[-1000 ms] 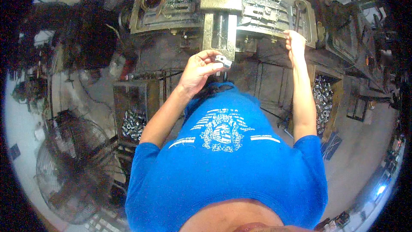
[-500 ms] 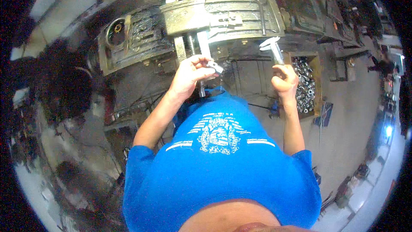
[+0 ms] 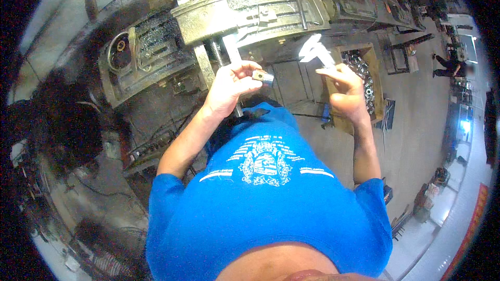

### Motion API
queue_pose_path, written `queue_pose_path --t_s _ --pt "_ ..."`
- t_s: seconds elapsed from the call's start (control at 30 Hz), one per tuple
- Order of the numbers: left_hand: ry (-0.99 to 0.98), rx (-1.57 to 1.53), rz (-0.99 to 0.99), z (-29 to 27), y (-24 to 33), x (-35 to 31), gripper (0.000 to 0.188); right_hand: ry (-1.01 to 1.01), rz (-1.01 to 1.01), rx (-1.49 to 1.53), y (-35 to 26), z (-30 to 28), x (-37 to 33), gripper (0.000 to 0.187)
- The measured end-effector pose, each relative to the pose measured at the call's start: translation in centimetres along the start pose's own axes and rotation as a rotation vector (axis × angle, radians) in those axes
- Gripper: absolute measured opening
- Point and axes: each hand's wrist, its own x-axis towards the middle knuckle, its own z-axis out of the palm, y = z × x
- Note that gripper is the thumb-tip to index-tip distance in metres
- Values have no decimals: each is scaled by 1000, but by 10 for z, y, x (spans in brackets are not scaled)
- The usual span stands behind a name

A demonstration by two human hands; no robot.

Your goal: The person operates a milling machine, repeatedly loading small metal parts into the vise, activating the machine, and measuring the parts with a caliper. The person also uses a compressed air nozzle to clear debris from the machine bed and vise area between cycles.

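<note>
My left hand (image 3: 232, 86) pinches a small silvery metal cylinder with a hole in its side (image 3: 264, 78), held out in front of my shirt. To the right, my right hand (image 3: 346, 89) is closed around a caliper (image 3: 316, 53), whose bright jaws point up and to the left. The caliper and the metal piece are well apart. Beyond my left hand is a machine vise (image 3: 205, 23) on a slotted machine table (image 3: 250, 15); its threaded screw (image 3: 215, 52) shows just past my fingers.
A wrench (image 3: 300, 8) lies on the machine table's right end. Below and right, a wooden crate (image 3: 378, 75) holds several small metal parts. A round ring-shaped part (image 3: 119, 52) sits at the table's left. Far right, a person (image 3: 452, 66) is on the floor area.
My view has swung right, so the machine appears farther left. The caliper has tilted more to the left, and my right hand's fingers have shifted on it. The left hand keeps its metal piece.
</note>
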Motion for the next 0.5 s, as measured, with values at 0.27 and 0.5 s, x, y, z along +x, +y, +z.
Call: queue_pose_path --t_s 0.27,0.5 --pt "101 -26 24 20 2 0 29 -187 -99 -91 -32 4 25 57" --pt "162 7 54 38 3 2 33 -286 -385 -205 -3 -7 51 50"
